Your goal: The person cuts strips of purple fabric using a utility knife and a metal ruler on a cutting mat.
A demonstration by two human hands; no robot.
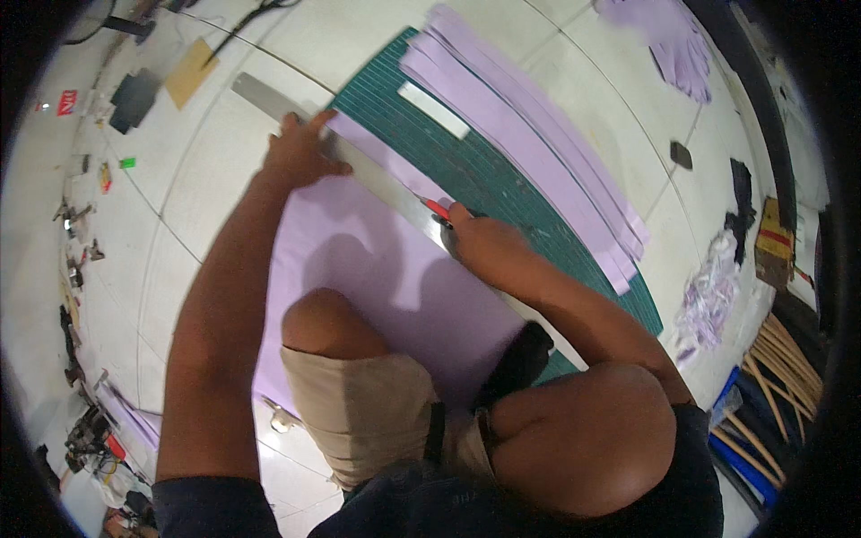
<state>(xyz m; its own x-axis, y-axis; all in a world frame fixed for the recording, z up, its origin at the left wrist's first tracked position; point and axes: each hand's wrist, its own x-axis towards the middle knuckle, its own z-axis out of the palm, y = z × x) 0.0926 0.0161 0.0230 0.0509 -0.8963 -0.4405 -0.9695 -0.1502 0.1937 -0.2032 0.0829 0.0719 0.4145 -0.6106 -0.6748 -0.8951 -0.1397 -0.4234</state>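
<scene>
A long metal ruler (pixel 386 186) lies slantwise across a sheet of lilac fabric (pixel 359 251), part of which rests on a green cutting mat (pixel 399 148). Fingers spread, my left hand (pixel 305 154) presses on the ruler's upper-left part and holds nothing. My right hand (pixel 489 247) is closed around a red utility knife (pixel 437 208), whose tip is down by the ruler's far edge, over the fabric. Whether the blade touches the cloth is too small to tell. My knee and a dark shoe are over the near part of the fabric.
Long lilac strips (pixel 529 148) and a white flat bar (pixel 433 109) lie on the mat. More lilac cloth (pixel 677 54) is on the tiled floor at the upper right. A plastic bag of scraps (pixel 708 300) and wooden sticks (pixel 780 359) are at right; small tools (pixel 81 255) lie far left.
</scene>
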